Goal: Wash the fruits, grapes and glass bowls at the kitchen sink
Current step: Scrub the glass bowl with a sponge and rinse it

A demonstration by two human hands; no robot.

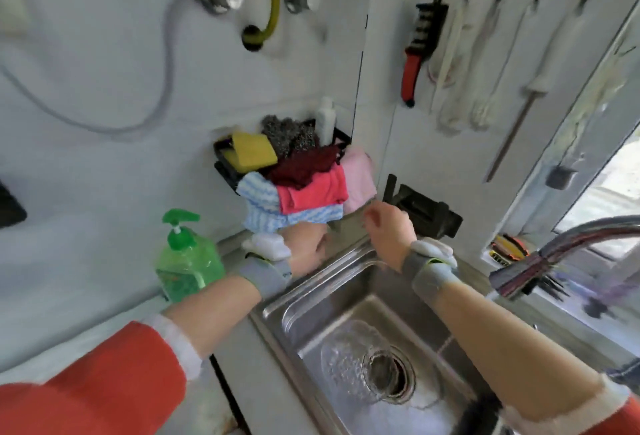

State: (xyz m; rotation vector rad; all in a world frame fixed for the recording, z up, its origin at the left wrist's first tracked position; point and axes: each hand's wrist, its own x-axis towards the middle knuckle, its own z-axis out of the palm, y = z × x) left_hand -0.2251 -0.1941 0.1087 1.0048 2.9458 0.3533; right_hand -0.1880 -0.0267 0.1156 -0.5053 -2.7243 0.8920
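A clear patterned glass bowl (346, 362) lies in the steel sink (311, 296), next to the drain (389, 377). Both hands are raised at the sink's back edge, under a pile of cloths. My left hand (306, 247) sits just beneath the hanging blue striped cloth (263, 204); its fingertips are hidden, so its grip is unclear. My right hand (386, 226) hovers below the pink cloth (358, 178) with fingers loosely curled and nothing seen in it. No fruit or grapes are in view.
A black wall rack (225, 160) holds a yellow sponge, steel wool, a bottle and the cloths. A green soap pump bottle (187, 258) stands left of the sink. The faucet (561, 247) reaches in from the right. Utensils (419, 43) hang on hooks above.
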